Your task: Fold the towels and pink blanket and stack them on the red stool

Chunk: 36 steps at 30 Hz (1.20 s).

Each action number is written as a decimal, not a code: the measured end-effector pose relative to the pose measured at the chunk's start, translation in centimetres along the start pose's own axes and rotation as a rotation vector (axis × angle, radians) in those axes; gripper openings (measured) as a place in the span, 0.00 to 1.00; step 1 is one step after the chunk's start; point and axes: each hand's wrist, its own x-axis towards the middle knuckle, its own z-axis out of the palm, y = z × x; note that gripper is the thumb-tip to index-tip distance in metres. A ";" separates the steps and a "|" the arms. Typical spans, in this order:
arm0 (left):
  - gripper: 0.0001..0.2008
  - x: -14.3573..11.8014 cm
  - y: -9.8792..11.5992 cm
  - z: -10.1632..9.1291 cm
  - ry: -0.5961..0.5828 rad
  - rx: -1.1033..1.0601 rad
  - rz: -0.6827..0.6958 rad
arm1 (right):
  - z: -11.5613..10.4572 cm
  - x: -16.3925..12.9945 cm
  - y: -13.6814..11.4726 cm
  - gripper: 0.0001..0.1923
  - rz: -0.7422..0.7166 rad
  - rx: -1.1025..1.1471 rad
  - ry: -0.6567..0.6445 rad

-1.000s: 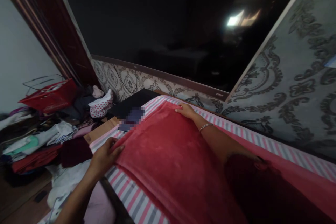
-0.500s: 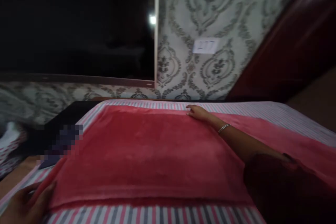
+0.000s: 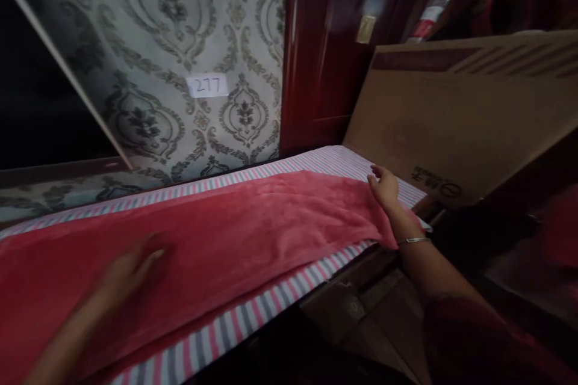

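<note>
A red blanket [image 3: 235,234] lies spread lengthwise across the middle of the frame, from the lower left edge to right of centre, on a bed covered by a striped sheet [image 3: 253,313]. The right hand [image 3: 385,187], right of centre, rests at the blanket's far corner with fingers loosely curled on the cloth; whether it pinches the edge or only presses on it cannot be told. A thin bangle [image 3: 413,240] circles that wrist. The left hand [image 3: 130,264], lower left and blurred, lies flat and open on the blanket, holding nothing. The blanket looks mostly flat, with only soft ripples near the middle and a bunched fold at the right corner where it droops over the bed edge; a band of sheet shows along its near and far sides. So the spreading seems largely done, with that corner left to straighten. Behind are patterned wallpaper [image 3: 180,42] with a small numbered label [image 3: 206,85], upper centre, and a cardboard sheet [image 3: 451,114], upper right.
</note>
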 end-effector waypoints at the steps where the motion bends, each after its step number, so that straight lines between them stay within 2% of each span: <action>1: 0.21 1.9 2.3 1.7 -0.031 0.013 0.074 | -0.7 -0.2 1.3 0.27 0.049 -0.048 -0.004; 3: 0.28 4.9 6.9 4.7 -0.093 0.132 0.214 | -1.8 -0.8 3.5 0.28 0.152 -0.152 -0.052; 6: 0.31 7.2 12.1 8.7 -0.078 0.309 0.298 | -2.2 -1.9 5.7 0.28 0.264 -0.221 -0.121; 9: 0.30 7.3 14.0 12.1 -0.035 0.470 0.305 | -1.8 -2.5 6.5 0.22 0.301 -0.219 -0.165; 12: 0.29 6.8 13.6 14.3 0.011 0.602 0.307 | -2.1 -2.6 5.7 0.15 0.287 -0.223 -0.169; 14: 0.29 6.7 13.2 14.7 0.018 0.641 0.317 | -2.9 -3.0 4.3 0.15 0.261 -0.234 -0.122; 16: 0.29 6.8 13.1 14.6 0.010 0.657 0.316 | -3.9 -4.4 2.2 0.15 0.154 -0.234 -0.017; 18: 0.30 7.0 13.1 14.4 0.000 0.664 0.314 | -4.6 -7.4 -0.4 0.14 -0.061 -0.196 0.095; 19: 0.30 7.1 13.2 14.3 -0.005 0.664 0.314 | -4.6 -9.3 -1.9 0.13 -0.161 -0.155 0.086; 20: 0.30 7.2 13.2 14.3 -0.012 0.664 0.314 | -4.5 -11.4 -3.3 0.12 -0.233 -0.122 0.029; 22: 0.30 7.4 13.2 14.3 -0.011 0.660 0.317 | -3.9 -15.5 -5.9 0.09 -0.306 -0.077 -0.178; 24: 0.31 7.5 13.1 14.4 -0.007 0.653 0.317 | -3.7 -18.4 -7.8 0.08 -0.270 -0.046 -0.371; 26: 0.31 7.6 13.1 14.4 -0.015 0.643 0.312 | -4.6 -19.5 -8.7 0.07 -0.228 0.046 -0.486; 28: 0.31 7.6 13.2 14.3 -0.033 0.633 0.307 | -6.4 -18.6 -8.4 0.06 -0.207 0.244 -0.501; 29: 0.31 7.6 13.3 14.2 -0.042 0.628 0.304 | -7.4 -17.7 -7.7 0.08 -0.185 0.351 -0.458; 31: 0.31 7.5 13.5 14.0 -0.049 0.622 0.305 | -8.6 -15.3 -5.5 0.13 -0.077 0.469 -0.250; 33: 0.31 7.4 13.8 13.9 -0.046 0.626 0.307 | -8.5 -13.2 -2.4 0.14 0.086 0.395 0.009; 34: 0.31 7.4 13.9 13.9 -0.046 0.629 0.307 | -7.9 -12.4 -0.8 0.15 0.162 0.345 0.036; 36: 0.31 7.3 14.0 13.8 -0.049 0.630 0.304 | -6.2 -11.7 1.9 0.17 0.357 0.333 -0.096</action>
